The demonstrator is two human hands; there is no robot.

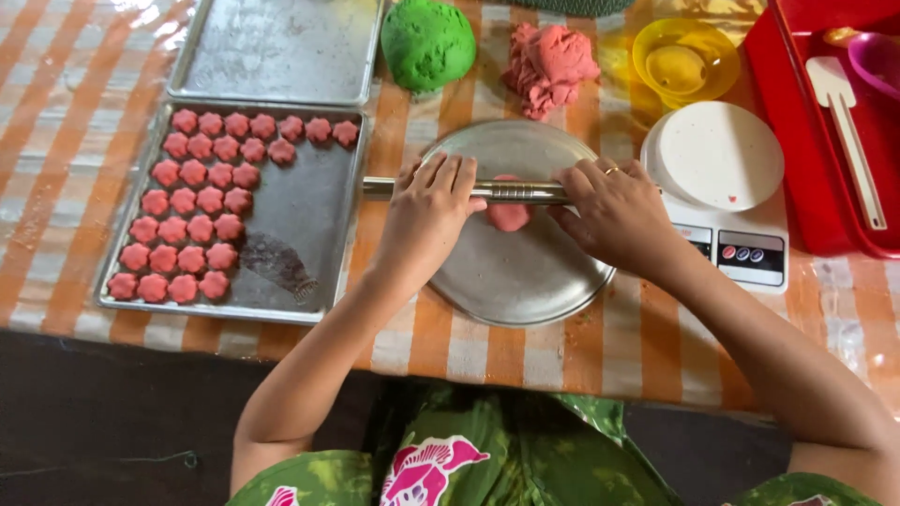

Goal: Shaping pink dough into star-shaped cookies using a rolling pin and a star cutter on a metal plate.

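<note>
Fingers (448,174) of the left hand (427,220) curl loosely over the metal rolling pin (497,192), palm pressing down, not a tight grip; right hand (614,215) does the same on the other end, fingers draped over the bar, ring visible. Head view only: pin lies across a round metal plate (525,281), with a small pink dough lump (509,215) directly under it, between the hands, touching the pin. Left of the plate, a baking tray (309,234) holds rows of pink flower-shaped pieces (192,201); an empty tray (281,47) sits behind. Green dough ball (427,42), pink dough pile (548,61), yellow bowl (684,61) and a kitchen scale (722,178) are near. Risks, my read: plate sliding on the striped cloth (487,347) under uneven pressure; dough sticking to the pin; pin's left end bumping the tray.
</note>
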